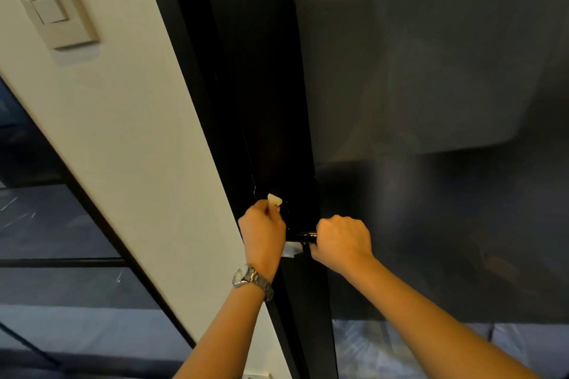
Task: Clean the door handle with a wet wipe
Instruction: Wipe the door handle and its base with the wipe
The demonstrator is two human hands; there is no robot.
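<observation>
Two forearms fill the bottom of the view, a wristwatch (251, 279) on the left one. Left hand (263, 234) is bunched round the wet wipe (275, 200), white ends poking out above and below the fist, right at the base of the door handle (304, 236) on the dark door (431, 101). Right hand (341, 238) is curled tight round the lever's outer stretch, steadying it. Only a short black length shows between the two fists. To do this well, I'd say wrap the wipe fully round the bar and draw it along, underside too, with the right hand giving way so nothing gets skipped. Pale wall (123, 132) and switch panel (46, 0) sit off left
</observation>
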